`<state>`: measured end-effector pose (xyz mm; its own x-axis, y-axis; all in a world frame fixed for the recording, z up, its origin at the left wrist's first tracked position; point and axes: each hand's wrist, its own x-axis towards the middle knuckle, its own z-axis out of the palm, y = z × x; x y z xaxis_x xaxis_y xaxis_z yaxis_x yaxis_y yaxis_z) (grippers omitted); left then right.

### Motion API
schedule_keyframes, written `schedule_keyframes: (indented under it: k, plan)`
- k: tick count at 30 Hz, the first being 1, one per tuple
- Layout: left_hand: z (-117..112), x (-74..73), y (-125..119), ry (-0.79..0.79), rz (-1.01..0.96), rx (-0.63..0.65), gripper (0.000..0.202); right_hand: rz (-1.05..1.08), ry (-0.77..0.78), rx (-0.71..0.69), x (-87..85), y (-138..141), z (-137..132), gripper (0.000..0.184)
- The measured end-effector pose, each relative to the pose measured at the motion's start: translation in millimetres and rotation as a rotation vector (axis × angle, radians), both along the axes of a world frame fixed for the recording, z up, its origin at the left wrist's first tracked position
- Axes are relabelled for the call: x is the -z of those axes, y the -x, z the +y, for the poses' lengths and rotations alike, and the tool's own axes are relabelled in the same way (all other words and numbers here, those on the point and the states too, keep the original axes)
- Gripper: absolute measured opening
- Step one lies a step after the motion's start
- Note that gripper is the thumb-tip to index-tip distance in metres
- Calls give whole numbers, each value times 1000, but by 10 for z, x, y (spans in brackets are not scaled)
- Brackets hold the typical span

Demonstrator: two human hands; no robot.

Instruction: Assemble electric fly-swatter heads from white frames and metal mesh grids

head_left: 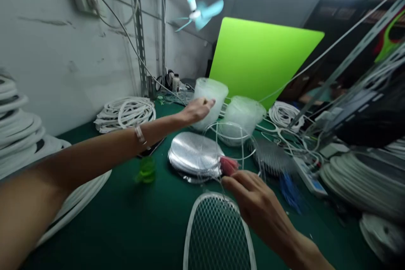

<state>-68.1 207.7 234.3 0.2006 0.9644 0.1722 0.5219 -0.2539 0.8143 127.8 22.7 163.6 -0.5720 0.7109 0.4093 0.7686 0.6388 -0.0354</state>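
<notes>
My left hand (198,109) is stretched far forward, its fingers curled closed in front of a frosted white tub or bag (211,88); whether it grips anything is hidden. Closer to me, my right hand (253,194) is closed in a pinch, with thin strands near its fingertips that are too fine to make out. Just below it lies an oval mesh panel (218,236) with a pale rim. A pink-red bundle of strands (228,165) lies just beyond its fingers, beside a stack of shiny ribbed ovals (193,154). Clear looped strands (236,138) rise behind.
A second frosted bag (242,116) stands mid-table. White tubing coils (126,112) lie at left and right. A green cup (147,171), dark ribbed stack (274,156), blue strands (289,192) and power strip (310,177) surround the work. A bright green board (265,55) stands behind.
</notes>
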Motion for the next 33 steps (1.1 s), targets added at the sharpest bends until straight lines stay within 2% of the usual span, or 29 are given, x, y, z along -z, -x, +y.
schedule_keyframes:
  k: [2,4,6,8,11,18,22,25,33]
  plan:
    - [-578,328,30,40,61,162,36,16,61,-34,231,64,-470,38]
    - [-1079,680,92,17,148,298,26,36,127,-71,453,98,-881,33]
    - [-1428,1004,142,9,186,328,23,72,160,-87,646,106,-1207,21]
    - [-1613,1260,143,61,182,307,22,96,176,-70,793,93,-1429,14]
    - [-1665,1490,30,116,191,281,22,90,208,-32,924,55,-1566,16]
    - [-1431,1704,-320,81,241,232,25,85,288,39,1027,8,-1481,20]
    - [-1332,1784,-377,89,239,296,14,98,279,56,1061,28,-1435,15]
    - [-1304,1817,-400,82,246,320,13,115,290,74,1089,50,-1412,13]
    - [-1288,1916,-515,19,315,253,13,132,271,102,1158,88,-1367,13]
